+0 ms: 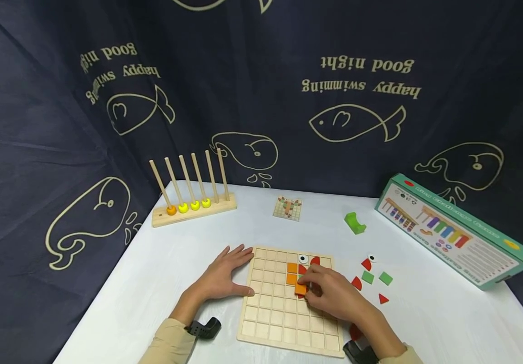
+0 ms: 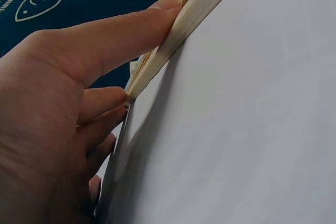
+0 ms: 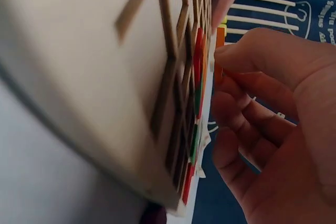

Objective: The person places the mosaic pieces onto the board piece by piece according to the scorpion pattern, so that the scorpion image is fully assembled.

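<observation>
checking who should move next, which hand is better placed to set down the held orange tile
Probably the right: the right hand pinches the orange tile over the wooden board, while the left hand touches only the board's left edge.

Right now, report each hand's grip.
Left hand: open, touching the edge of the grid board.
Right hand: closed, pinching an orange tile.

High forward-down head view, close low wrist views, board point(image 1: 277, 304) in all.

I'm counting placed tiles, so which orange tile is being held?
The orange tile nearest the person, pinched in the right hand; the other two visible orange tiles lie on the board.
</observation>
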Tool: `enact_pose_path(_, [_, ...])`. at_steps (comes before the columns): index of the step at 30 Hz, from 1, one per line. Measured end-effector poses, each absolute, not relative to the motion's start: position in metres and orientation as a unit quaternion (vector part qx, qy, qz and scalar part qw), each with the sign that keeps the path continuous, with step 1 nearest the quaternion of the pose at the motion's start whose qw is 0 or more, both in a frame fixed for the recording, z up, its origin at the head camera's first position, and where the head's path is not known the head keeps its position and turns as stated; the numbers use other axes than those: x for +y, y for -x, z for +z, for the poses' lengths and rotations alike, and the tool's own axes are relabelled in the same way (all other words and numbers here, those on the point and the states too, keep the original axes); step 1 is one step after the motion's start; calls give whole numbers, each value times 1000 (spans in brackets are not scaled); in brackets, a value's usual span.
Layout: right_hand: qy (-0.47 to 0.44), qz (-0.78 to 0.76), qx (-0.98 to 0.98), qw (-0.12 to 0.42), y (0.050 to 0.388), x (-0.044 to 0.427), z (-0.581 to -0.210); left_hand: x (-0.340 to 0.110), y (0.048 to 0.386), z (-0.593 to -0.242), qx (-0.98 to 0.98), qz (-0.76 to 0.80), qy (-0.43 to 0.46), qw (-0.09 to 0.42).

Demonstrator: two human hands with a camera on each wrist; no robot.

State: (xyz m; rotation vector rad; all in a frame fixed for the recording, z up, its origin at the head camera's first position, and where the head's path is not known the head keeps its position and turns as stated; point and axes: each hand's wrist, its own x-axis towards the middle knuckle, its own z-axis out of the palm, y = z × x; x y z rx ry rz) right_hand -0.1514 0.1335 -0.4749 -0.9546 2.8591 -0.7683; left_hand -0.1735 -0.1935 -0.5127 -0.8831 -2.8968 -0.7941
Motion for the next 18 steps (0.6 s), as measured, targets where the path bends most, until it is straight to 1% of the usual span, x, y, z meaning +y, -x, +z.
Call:
enact_pose_path(6, [338,-234,911,17,154,125,-472,-195,173,-512,-927,-250,279,4])
enact_pose_path(13, [363,-233,901,42,157,118,-473,-195,174,-513,-925,-255,281,7])
enact_pose_path(18, [372,-225,900,32,157,115,-474,-195,174,-512,-926,-251,281,10])
